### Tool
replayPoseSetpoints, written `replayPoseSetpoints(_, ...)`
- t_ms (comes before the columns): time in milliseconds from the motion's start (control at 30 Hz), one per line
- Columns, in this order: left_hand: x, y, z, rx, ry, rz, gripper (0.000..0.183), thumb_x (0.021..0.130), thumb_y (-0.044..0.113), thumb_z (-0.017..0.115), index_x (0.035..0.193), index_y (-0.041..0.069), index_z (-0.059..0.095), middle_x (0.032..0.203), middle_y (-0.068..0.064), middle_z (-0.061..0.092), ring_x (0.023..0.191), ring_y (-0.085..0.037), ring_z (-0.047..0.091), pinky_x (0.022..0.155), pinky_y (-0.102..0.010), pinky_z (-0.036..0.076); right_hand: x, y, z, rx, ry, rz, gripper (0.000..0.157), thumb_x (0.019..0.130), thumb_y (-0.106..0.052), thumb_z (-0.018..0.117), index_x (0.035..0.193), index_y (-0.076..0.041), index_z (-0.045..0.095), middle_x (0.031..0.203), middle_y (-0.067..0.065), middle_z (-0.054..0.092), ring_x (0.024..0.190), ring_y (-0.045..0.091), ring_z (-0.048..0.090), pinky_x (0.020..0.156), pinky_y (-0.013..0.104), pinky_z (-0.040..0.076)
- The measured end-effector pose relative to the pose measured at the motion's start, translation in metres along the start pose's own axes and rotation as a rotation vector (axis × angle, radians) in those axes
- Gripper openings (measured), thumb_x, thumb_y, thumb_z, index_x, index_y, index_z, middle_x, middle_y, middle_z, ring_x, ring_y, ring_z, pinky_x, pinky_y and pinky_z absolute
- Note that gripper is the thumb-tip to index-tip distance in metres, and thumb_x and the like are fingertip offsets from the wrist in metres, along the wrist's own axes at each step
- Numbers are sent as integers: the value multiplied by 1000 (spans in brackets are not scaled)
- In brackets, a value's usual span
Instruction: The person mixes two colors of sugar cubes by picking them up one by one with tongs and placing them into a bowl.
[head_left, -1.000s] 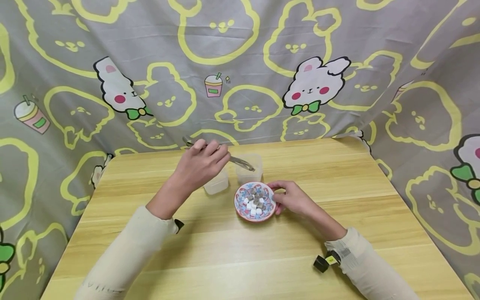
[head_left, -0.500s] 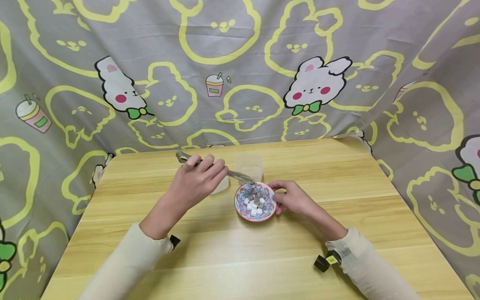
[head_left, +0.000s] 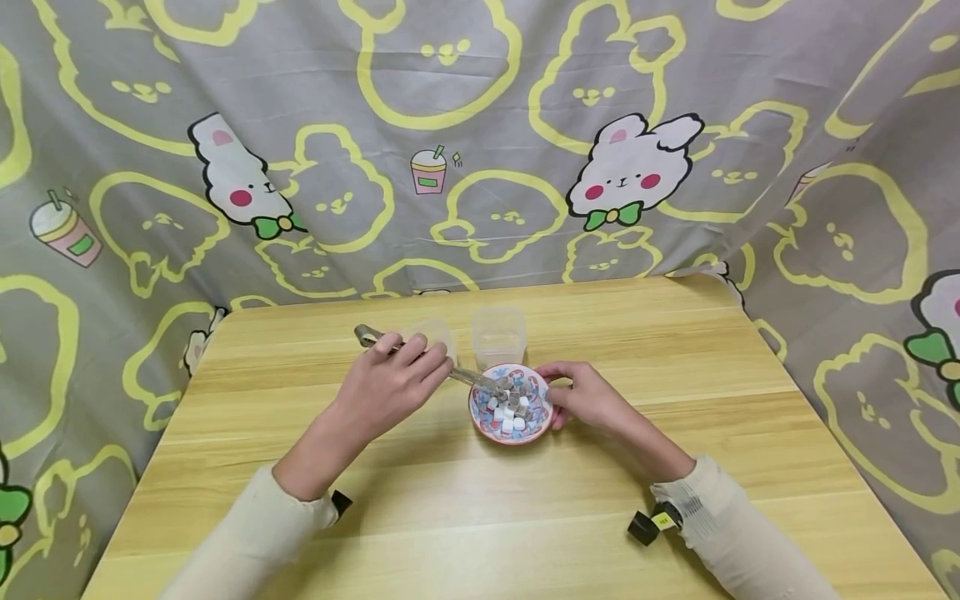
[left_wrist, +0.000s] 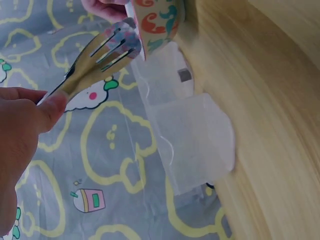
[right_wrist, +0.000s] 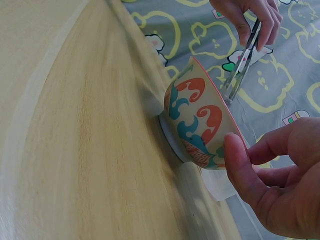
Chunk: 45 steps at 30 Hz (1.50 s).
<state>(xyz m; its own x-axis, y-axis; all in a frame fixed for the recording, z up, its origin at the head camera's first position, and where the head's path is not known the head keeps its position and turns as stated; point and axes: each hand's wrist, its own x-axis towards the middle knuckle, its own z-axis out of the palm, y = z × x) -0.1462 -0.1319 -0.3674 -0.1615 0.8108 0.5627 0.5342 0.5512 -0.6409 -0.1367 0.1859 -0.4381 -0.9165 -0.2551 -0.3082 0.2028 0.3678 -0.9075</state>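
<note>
My left hand [head_left: 393, 379] grips metal tongs [head_left: 468, 375] with slotted, fork-like ends. The tong tips are inside a patterned bowl [head_left: 480, 422], over its far-left rim, at the grey-brown cubes [head_left: 514, 398]. Several white cubes [head_left: 507, 423] lie beside these, nearer the front of the bowl. On the right, my right hand [head_left: 588, 396] pinches the bowl's rim, the thumb [right_wrist: 236, 155] pressed against the outer wall in the right wrist view. The bowl stands on the table. Whether the tongs pinch a cube is too small to tell.
Behind the bowl stands a clear plastic container [head_left: 498, 329]; a small dark square [left_wrist: 184, 75] shows at it in the left wrist view. Another clear container [left_wrist: 192, 145] sits to its left, partly behind my left hand. A patterned curtain [head_left: 480, 225] hangs at the table's [head_left: 525, 525] far edge.
My left hand has lowered and shifted slightly left, bringing the tong tips from above the right-hand container down into the bowl. My right hand and the bowl have stayed in place.
</note>
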Motion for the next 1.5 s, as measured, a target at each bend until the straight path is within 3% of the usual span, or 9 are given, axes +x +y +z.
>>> replayPoseSetpoints(133,-3,2,1,-10,6,13,18,105,9,53,98,14,68,96,5,63,86,-20,47,81,-36,33,0,0,-1,1,2,3,46,96,4,56,142,6,56,127,28,67,56,17,66,60,41,62)
replayPoseSetpoints(433,-2,-7,6,3,5,47,27,106,10,53,123,14,74,110,2,70,97,-22,58,85,-37,40,1,2,-2,-2,5,1,47,95,4,56,142,5,56,129,29,65,56,17,66,60,41,62)
replayPoseSetpoints(733,15,-32,13,64,-8,35,31,104,9,58,129,17,72,113,4,68,102,-22,58,89,-41,38,2,3,-4,8,5,6,46,96,4,56,142,6,56,123,28,68,55,17,66,61,44,62)
replayPoseSetpoints(900,31,-46,27,81,11,43,22,104,11,59,121,15,72,107,4,64,100,-23,57,88,-40,37,2,3,-5,8,6,12,47,95,5,56,142,6,55,128,29,66,56,17,66,60,42,62)
replayPoseSetpoints(1167,59,-62,53,95,61,222,11,106,11,57,104,8,67,100,-4,61,88,-24,52,86,-37,46,2,5,-4,1,4,0,46,95,5,56,141,5,57,135,28,60,56,17,67,59,40,62)
replayPoseSetpoints(1500,65,-66,65,128,8,420,18,107,7,48,105,9,67,104,-2,66,84,-25,62,78,-38,52,1,3,-2,-21,-4,-4,45,95,3,56,140,4,58,136,27,59,56,18,67,60,42,62)
